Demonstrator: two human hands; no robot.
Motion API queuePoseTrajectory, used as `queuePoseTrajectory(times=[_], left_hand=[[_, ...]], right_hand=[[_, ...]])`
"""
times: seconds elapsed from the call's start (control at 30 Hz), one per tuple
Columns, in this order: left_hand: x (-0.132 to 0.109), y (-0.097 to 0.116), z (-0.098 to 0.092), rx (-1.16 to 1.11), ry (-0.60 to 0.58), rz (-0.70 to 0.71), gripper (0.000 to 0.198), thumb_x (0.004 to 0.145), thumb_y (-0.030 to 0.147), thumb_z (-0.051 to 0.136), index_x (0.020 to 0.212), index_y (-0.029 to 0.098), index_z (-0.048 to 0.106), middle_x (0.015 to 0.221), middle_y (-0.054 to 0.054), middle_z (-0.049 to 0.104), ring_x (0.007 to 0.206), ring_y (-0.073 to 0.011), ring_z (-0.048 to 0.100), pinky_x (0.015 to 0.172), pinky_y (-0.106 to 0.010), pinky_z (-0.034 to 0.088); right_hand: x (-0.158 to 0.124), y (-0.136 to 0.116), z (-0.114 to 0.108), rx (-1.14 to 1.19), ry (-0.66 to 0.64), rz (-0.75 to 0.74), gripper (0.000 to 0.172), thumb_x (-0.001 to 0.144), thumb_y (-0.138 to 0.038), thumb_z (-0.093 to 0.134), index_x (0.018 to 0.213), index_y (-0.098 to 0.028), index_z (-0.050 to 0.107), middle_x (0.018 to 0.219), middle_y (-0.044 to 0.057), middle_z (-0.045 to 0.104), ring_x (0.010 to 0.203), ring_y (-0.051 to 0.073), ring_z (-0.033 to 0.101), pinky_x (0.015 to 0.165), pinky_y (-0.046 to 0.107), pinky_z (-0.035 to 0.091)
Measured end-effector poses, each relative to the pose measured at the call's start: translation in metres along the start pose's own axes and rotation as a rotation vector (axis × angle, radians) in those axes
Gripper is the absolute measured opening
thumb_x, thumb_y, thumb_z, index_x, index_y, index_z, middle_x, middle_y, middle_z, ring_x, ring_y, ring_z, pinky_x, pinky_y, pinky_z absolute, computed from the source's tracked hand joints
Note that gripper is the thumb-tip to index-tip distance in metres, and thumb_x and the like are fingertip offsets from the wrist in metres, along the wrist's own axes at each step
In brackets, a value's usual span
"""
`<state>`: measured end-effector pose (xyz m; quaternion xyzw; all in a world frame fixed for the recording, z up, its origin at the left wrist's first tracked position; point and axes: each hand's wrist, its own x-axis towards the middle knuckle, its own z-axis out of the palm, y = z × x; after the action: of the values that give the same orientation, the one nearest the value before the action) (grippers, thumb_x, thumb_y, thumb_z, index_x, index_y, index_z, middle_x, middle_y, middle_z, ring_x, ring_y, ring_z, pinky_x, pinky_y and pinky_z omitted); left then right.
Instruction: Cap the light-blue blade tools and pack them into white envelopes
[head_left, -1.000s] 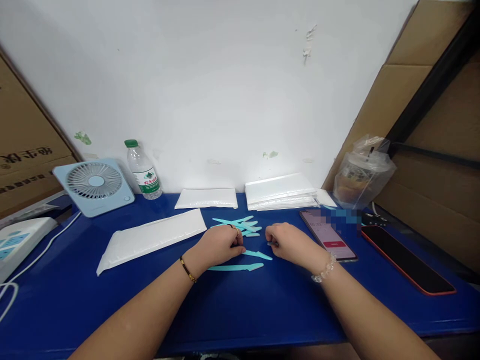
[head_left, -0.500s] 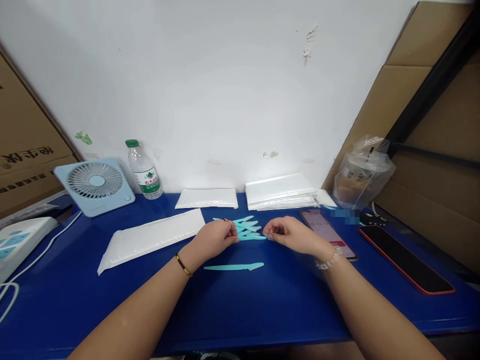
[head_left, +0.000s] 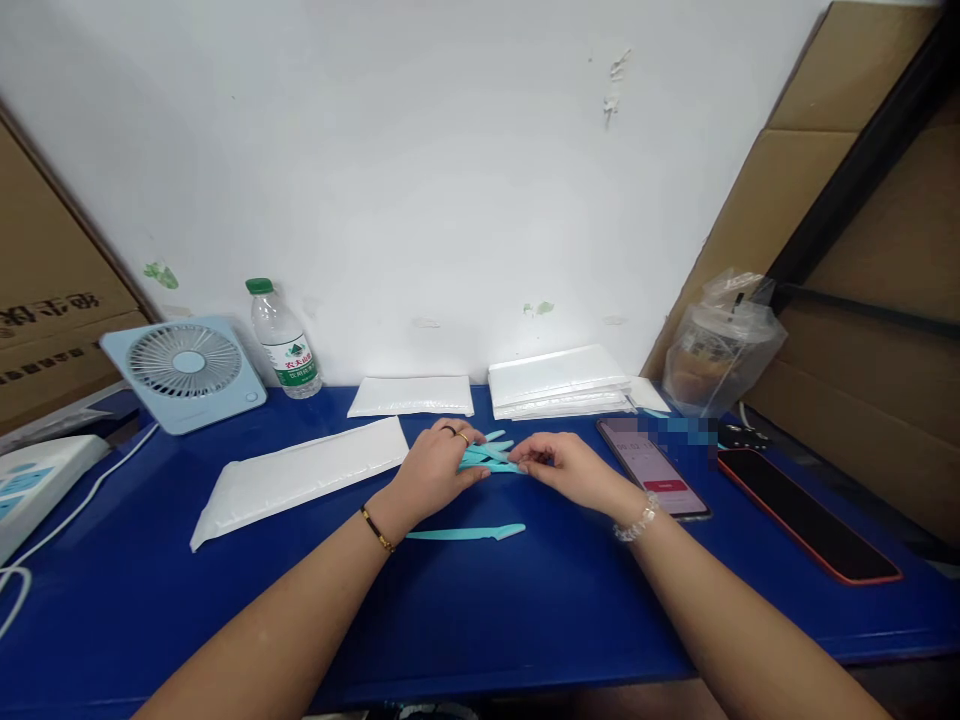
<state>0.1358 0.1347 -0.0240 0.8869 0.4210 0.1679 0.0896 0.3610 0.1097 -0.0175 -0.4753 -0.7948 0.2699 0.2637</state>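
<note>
Several thin teal plastic sticks [head_left: 491, 455] lie in a small pile on the blue table [head_left: 525, 610]. My left hand [head_left: 435, 468] rests on the pile's left end with its fingers closed round some of the sticks. My right hand [head_left: 564, 468] pinches the right end of one of those sticks. One more teal stick [head_left: 466, 533] lies alone nearer to me, just below my left hand. A long white padded pouch [head_left: 300, 475] lies to the left of the pile.
A stack of white pouches [head_left: 559, 380] and a single pouch [head_left: 411, 396] lie by the wall. A small fan [head_left: 184, 368] and water bottle [head_left: 283, 342] stand at the left. Two phones [head_left: 654, 466] [head_left: 806, 515] and a bagged drink cup [head_left: 716, 350] sit at the right. Cardboard boxes flank the table.
Both hands have moved away from me, from the table's middle up to the pile. The stick they held between them went along to the pile. The lone stick has stayed put.
</note>
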Motion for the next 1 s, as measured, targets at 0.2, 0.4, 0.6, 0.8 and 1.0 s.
queuePoseTrajectory(times=[0.2, 0.4, 0.6, 0.8, 1.0], left_hand=[[0.003, -0.009, 0.012, 0.043, -0.072, -0.031, 0.061, 0.081, 0.056, 0.051, 0.131, 0.023, 0.043, 0.127, -0.01, 0.049, 0.119, -0.0282, 0.04, 0.095, -0.042, 0.033], [0.008, -0.009, 0.012, -0.018, -0.09, -0.004, 0.033, 0.086, 0.045, 0.049, 0.112, 0.026, 0.057, 0.11, -0.004, 0.058, 0.101, -0.0227, 0.051, 0.087, -0.037, 0.036], [0.006, -0.009, 0.014, -0.041, -0.078, 0.016, 0.045, 0.084, 0.048, 0.05, 0.122, 0.023, 0.051, 0.116, -0.007, 0.055, 0.106, -0.0227, 0.049, 0.088, -0.034, 0.038], [0.003, -0.004, 0.002, -0.043, -0.024, 0.007, 0.052, 0.078, 0.051, 0.057, 0.121, 0.022, 0.051, 0.116, -0.008, 0.055, 0.109, -0.025, 0.047, 0.089, -0.036, 0.039], [-0.016, 0.013, -0.025, -0.167, -0.355, 0.085, 0.04, 0.066, 0.05, 0.069, 0.095, 0.023, 0.063, 0.085, -0.001, 0.061, 0.072, -0.0163, 0.056, 0.058, -0.025, 0.039]], right_hand=[[-0.008, 0.018, -0.035, -0.282, 0.144, 0.143, 0.016, 0.081, -0.027, 0.053, 0.087, -0.02, 0.066, 0.088, 0.004, 0.067, 0.079, 0.017, 0.061, 0.069, 0.027, 0.044], [-0.015, 0.033, -0.044, -0.577, -0.04, 0.426, 0.013, 0.062, -0.028, 0.07, 0.069, -0.02, 0.063, 0.07, 0.006, 0.065, 0.067, 0.02, 0.06, 0.055, 0.026, 0.037], [-0.01, 0.024, -0.024, -0.315, -0.137, 0.31, 0.015, 0.066, -0.011, 0.059, 0.078, -0.02, 0.055, 0.072, 0.001, 0.063, 0.063, 0.014, 0.056, 0.054, 0.022, 0.036], [-0.006, 0.024, -0.023, -0.073, -0.024, 0.214, 0.007, 0.072, -0.018, 0.058, 0.078, -0.018, 0.056, 0.068, -0.001, 0.06, 0.061, 0.012, 0.055, 0.056, 0.022, 0.04], [-0.004, 0.018, -0.027, 0.272, 0.073, 0.2, 0.018, 0.077, -0.034, 0.059, 0.078, -0.017, 0.054, 0.07, 0.002, 0.062, 0.063, 0.013, 0.059, 0.059, 0.024, 0.046]])
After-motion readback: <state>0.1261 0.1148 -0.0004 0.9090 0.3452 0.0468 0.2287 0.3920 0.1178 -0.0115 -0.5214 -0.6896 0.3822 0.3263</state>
